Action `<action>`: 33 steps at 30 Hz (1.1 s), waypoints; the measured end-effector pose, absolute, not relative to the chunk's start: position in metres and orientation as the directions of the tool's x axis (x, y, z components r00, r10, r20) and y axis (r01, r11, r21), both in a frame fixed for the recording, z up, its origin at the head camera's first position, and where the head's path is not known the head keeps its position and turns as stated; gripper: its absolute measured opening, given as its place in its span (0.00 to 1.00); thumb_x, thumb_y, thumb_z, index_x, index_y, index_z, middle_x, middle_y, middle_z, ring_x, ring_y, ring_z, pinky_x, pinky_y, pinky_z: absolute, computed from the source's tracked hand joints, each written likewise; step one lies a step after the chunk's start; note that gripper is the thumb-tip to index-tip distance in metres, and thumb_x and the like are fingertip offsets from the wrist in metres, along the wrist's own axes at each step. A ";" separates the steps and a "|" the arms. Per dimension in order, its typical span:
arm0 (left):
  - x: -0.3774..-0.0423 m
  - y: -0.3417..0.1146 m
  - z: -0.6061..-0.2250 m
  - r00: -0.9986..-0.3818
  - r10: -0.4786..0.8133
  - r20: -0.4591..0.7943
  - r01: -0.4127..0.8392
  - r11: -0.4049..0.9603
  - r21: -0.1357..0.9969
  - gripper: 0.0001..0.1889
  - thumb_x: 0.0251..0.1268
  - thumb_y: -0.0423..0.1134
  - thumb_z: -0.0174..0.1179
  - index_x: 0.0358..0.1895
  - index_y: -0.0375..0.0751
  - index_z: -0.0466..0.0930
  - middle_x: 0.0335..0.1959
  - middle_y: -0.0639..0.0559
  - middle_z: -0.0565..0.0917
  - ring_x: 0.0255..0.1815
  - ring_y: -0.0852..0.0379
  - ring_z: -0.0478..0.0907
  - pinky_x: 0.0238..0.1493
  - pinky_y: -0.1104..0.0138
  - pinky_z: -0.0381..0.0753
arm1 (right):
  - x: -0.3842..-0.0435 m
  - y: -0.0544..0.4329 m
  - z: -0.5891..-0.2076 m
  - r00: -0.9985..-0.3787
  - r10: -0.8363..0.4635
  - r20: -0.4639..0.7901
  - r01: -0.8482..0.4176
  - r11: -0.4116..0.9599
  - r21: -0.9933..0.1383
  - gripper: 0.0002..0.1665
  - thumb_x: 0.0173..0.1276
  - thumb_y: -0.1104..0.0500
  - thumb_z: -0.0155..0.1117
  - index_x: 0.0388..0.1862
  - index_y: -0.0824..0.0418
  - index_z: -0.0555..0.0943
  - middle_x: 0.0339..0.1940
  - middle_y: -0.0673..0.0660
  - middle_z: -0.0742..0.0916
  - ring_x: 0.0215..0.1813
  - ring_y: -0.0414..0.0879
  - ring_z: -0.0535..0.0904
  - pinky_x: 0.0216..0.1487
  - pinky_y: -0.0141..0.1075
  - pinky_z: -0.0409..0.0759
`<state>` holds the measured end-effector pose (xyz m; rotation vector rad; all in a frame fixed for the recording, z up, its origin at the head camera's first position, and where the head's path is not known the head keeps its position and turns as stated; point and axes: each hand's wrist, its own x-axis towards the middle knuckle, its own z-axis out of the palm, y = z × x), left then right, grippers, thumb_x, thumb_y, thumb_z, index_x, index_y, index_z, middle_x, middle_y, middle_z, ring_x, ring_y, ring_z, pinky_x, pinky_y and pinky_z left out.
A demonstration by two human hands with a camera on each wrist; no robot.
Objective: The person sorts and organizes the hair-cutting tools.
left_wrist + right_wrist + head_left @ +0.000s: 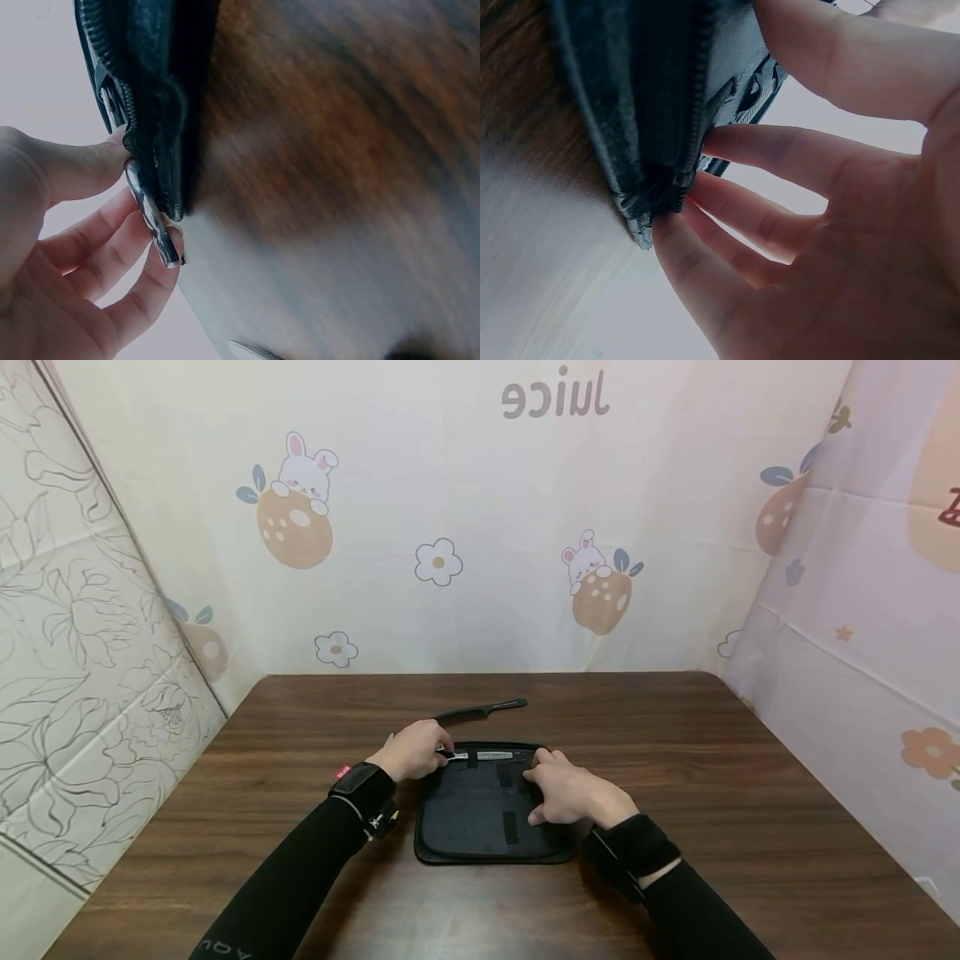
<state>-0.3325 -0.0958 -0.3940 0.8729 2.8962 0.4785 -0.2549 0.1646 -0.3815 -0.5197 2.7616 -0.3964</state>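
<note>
An open black zip case (465, 818) lies on the table between both hands. Along its far edge, silver thinning scissors (495, 756) with a toothed blade run under a black strap. My left hand (414, 750) is at the case's far left corner and pinches the scissors' shiny metal handle (154, 217) between thumb and fingers. The right hand (566, 789) rests at the far right of the case, its long, nearly straight fingers (772, 146) touching the zipped edge. Its thumb stands apart from them.
Behind the case lies a black comb (480, 712), its left end hidden by the left hand. A thin pointed thing (253, 349) shows low in the left wrist view, its kind unclear. The brown wooden table (712, 827) meets a printed curtain (450, 485) at the back.
</note>
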 end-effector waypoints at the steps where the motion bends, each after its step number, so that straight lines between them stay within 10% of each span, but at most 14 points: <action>1: -0.333 -0.096 -0.394 -0.832 0.555 0.019 0.532 0.786 0.316 0.09 0.68 0.31 0.66 0.50 0.40 0.88 0.50 0.45 0.85 0.54 0.46 0.81 0.56 0.55 0.79 | -0.255 0.165 -0.381 -0.888 -0.391 -0.241 -0.308 0.896 -0.320 0.36 0.64 0.57 0.77 0.68 0.69 0.76 0.53 0.54 0.72 0.52 0.51 0.64 0.47 0.45 0.70; 33: -0.332 -0.082 -0.395 -0.818 0.575 0.027 0.556 0.777 0.295 0.10 0.70 0.32 0.65 0.51 0.40 0.88 0.51 0.45 0.86 0.54 0.47 0.81 0.52 0.56 0.81 | -0.256 0.164 -0.383 -0.886 -0.392 -0.247 -0.305 0.895 -0.325 0.36 0.64 0.56 0.76 0.68 0.68 0.76 0.53 0.55 0.73 0.54 0.51 0.65 0.48 0.46 0.69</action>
